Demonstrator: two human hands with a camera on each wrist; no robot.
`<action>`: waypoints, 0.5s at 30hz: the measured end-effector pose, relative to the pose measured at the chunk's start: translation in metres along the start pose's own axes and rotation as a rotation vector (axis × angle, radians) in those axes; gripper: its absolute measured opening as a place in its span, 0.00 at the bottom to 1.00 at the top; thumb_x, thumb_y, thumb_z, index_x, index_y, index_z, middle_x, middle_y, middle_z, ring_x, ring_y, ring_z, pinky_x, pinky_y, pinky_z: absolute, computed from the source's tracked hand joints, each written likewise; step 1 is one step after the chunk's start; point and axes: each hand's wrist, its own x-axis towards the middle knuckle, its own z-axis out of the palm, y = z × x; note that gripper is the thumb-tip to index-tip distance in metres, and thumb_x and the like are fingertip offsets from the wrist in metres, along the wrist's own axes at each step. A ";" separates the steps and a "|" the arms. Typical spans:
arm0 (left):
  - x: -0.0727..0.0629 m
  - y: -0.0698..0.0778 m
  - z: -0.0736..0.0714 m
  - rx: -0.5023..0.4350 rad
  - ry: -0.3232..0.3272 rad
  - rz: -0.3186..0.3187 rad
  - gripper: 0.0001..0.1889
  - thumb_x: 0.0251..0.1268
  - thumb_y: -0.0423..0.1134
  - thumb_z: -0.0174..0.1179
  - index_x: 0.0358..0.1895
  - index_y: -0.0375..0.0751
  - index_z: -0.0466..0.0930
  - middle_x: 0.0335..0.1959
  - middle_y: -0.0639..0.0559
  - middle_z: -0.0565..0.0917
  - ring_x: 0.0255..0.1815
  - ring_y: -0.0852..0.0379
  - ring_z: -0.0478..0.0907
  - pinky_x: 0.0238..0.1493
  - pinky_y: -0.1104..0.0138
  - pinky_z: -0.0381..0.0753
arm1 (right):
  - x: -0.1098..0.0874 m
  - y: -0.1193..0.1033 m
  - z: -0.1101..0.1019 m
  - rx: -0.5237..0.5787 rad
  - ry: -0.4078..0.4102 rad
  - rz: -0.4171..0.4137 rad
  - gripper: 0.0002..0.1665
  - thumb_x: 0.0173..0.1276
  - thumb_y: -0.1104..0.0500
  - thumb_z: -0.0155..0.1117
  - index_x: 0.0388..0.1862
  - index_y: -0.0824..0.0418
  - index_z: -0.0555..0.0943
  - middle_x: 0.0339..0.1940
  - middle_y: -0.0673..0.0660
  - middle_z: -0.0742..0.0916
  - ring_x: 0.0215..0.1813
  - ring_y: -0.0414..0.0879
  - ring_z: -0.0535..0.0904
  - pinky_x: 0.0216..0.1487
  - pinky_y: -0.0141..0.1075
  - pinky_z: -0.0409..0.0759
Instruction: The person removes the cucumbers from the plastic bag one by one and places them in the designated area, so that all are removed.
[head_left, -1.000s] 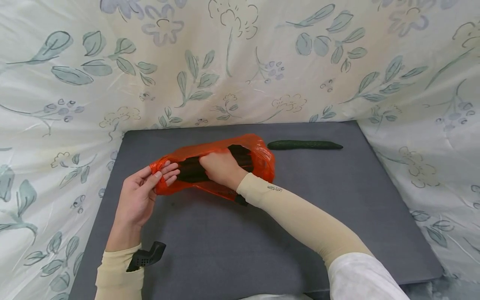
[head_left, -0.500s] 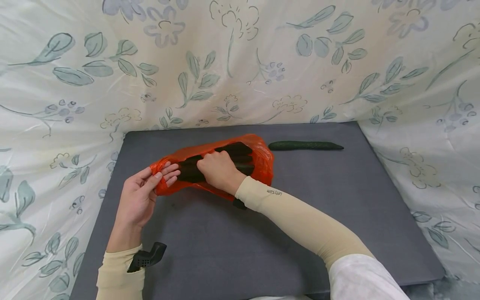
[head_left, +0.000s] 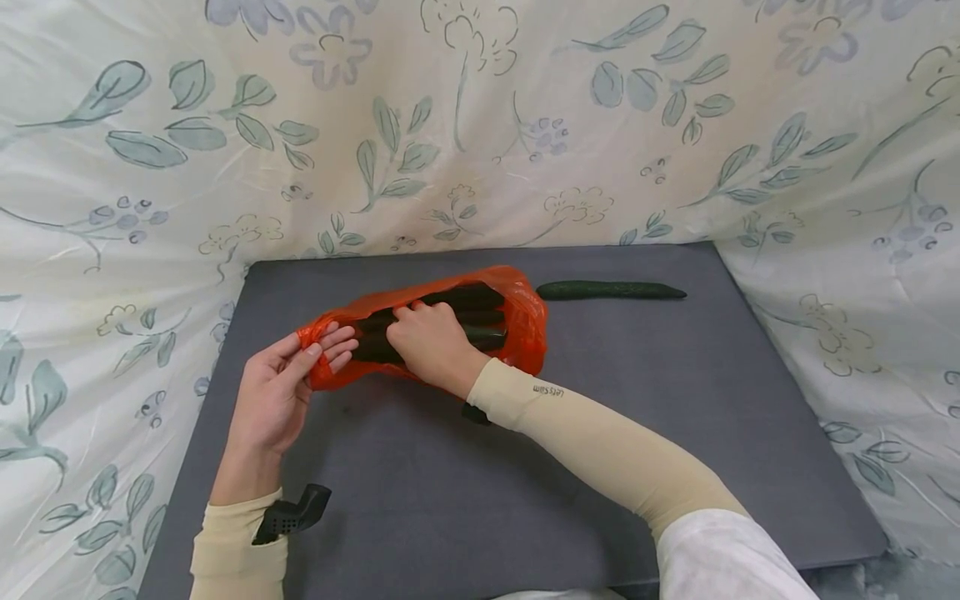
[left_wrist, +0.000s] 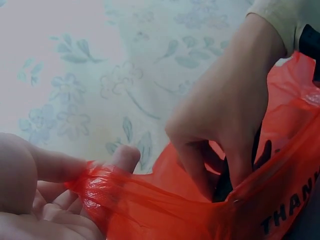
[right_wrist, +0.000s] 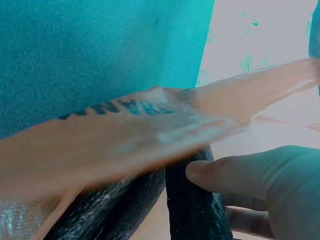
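Cucumbers (head_left: 486, 337) run left to right inside the red bag (head_left: 531, 321).
I see the right hand (head_left: 435, 343) grasping one — the left hand (head_left: 279, 387) pinches the bag's edge.

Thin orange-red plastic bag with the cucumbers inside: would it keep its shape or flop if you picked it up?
The thin orange-red plastic bag would probably flop, since its film wrinkles and bunches in the left hand. Lifted, it would likely sag and feel fairly heavy, because several long dark-green cucumbers lie inside.
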 end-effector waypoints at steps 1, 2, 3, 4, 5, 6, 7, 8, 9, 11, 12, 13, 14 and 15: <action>0.000 0.000 0.000 0.000 -0.001 0.001 0.25 0.87 0.27 0.51 0.77 0.14 0.62 0.62 0.38 0.87 0.58 0.45 0.89 0.62 0.58 0.83 | -0.001 -0.001 -0.001 0.001 -0.006 0.005 0.10 0.79 0.55 0.68 0.38 0.45 0.93 0.47 0.50 0.90 0.39 0.50 0.85 0.30 0.42 0.88; 0.000 0.000 0.000 0.002 -0.002 0.003 0.25 0.87 0.27 0.51 0.77 0.14 0.62 0.62 0.38 0.86 0.58 0.45 0.89 0.62 0.58 0.83 | -0.001 -0.002 -0.002 0.003 -0.011 0.009 0.09 0.79 0.55 0.69 0.39 0.45 0.94 0.47 0.49 0.90 0.39 0.50 0.85 0.30 0.42 0.88; 0.000 0.000 0.000 0.003 -0.004 0.003 0.25 0.87 0.27 0.51 0.77 0.14 0.62 0.62 0.38 0.86 0.58 0.45 0.89 0.62 0.58 0.83 | -0.002 -0.004 -0.003 0.005 -0.017 0.014 0.09 0.79 0.55 0.69 0.39 0.44 0.94 0.47 0.49 0.89 0.40 0.50 0.85 0.30 0.42 0.88; 0.000 0.000 0.000 0.003 -0.004 0.004 0.25 0.87 0.27 0.51 0.76 0.14 0.62 0.62 0.38 0.86 0.58 0.45 0.89 0.62 0.58 0.83 | -0.003 -0.005 -0.005 0.008 -0.020 0.018 0.08 0.78 0.54 0.70 0.39 0.45 0.94 0.47 0.49 0.89 0.39 0.50 0.85 0.31 0.42 0.88; -0.001 0.001 0.000 0.002 -0.004 0.004 0.25 0.87 0.27 0.51 0.76 0.14 0.62 0.62 0.38 0.86 0.58 0.45 0.89 0.62 0.58 0.83 | -0.004 -0.006 -0.006 0.014 -0.022 0.023 0.08 0.78 0.54 0.70 0.39 0.44 0.94 0.46 0.49 0.89 0.39 0.50 0.84 0.30 0.42 0.87; -0.001 0.001 -0.001 0.001 -0.003 0.003 0.25 0.87 0.27 0.51 0.76 0.14 0.62 0.62 0.38 0.87 0.58 0.45 0.89 0.62 0.58 0.83 | -0.005 -0.007 -0.007 0.019 -0.020 0.026 0.07 0.78 0.53 0.71 0.39 0.44 0.94 0.45 0.49 0.88 0.39 0.50 0.84 0.30 0.43 0.87; -0.001 0.001 -0.001 0.001 -0.001 0.002 0.25 0.87 0.27 0.51 0.76 0.14 0.62 0.62 0.38 0.87 0.58 0.46 0.89 0.62 0.58 0.83 | -0.006 -0.008 -0.009 0.026 -0.015 0.030 0.07 0.77 0.53 0.72 0.39 0.44 0.93 0.44 0.49 0.88 0.38 0.50 0.83 0.30 0.43 0.87; -0.002 0.001 -0.001 0.000 0.001 0.002 0.25 0.87 0.27 0.51 0.76 0.14 0.62 0.62 0.38 0.87 0.58 0.46 0.89 0.62 0.58 0.83 | -0.008 -0.009 -0.011 0.031 -0.010 0.033 0.06 0.77 0.52 0.72 0.38 0.44 0.93 0.44 0.49 0.87 0.38 0.50 0.83 0.30 0.43 0.87; -0.002 0.001 -0.002 -0.001 0.005 0.000 0.25 0.87 0.27 0.52 0.76 0.14 0.63 0.62 0.38 0.87 0.58 0.46 0.90 0.62 0.58 0.83 | -0.009 -0.009 -0.013 0.036 -0.004 0.036 0.06 0.77 0.52 0.73 0.38 0.45 0.93 0.43 0.50 0.87 0.37 0.50 0.82 0.29 0.43 0.87; -0.002 0.001 -0.003 -0.007 0.012 -0.002 0.25 0.87 0.27 0.52 0.76 0.14 0.62 0.62 0.38 0.87 0.57 0.45 0.90 0.61 0.58 0.83 | -0.012 -0.011 -0.017 0.044 0.012 0.042 0.06 0.76 0.52 0.73 0.36 0.45 0.93 0.42 0.50 0.86 0.36 0.50 0.81 0.28 0.43 0.86; -0.003 0.002 -0.003 -0.008 0.016 -0.003 0.25 0.87 0.27 0.52 0.76 0.14 0.62 0.62 0.38 0.87 0.57 0.45 0.90 0.61 0.58 0.83 | -0.014 -0.012 -0.019 0.044 0.020 0.043 0.07 0.76 0.53 0.73 0.36 0.46 0.93 0.41 0.50 0.86 0.36 0.50 0.81 0.27 0.42 0.86; -0.003 0.002 -0.004 -0.009 0.018 -0.004 0.25 0.87 0.27 0.52 0.76 0.14 0.62 0.62 0.38 0.86 0.57 0.46 0.90 0.61 0.58 0.83 | -0.016 -0.013 -0.021 0.043 0.025 0.044 0.07 0.76 0.53 0.73 0.35 0.46 0.92 0.40 0.50 0.86 0.35 0.50 0.81 0.26 0.42 0.85; -0.003 0.002 -0.004 -0.012 0.020 -0.005 0.25 0.87 0.27 0.52 0.76 0.14 0.62 0.62 0.38 0.86 0.58 0.45 0.90 0.61 0.58 0.83 | -0.018 -0.014 -0.023 0.042 0.029 0.044 0.07 0.76 0.53 0.73 0.35 0.47 0.92 0.40 0.50 0.85 0.35 0.50 0.80 0.25 0.42 0.85; -0.003 0.002 -0.005 -0.015 0.021 -0.007 0.25 0.86 0.27 0.52 0.76 0.14 0.62 0.62 0.38 0.86 0.57 0.45 0.90 0.61 0.58 0.83 | -0.020 -0.016 -0.026 0.042 0.033 0.044 0.07 0.76 0.53 0.72 0.35 0.48 0.92 0.39 0.50 0.85 0.35 0.50 0.80 0.24 0.42 0.85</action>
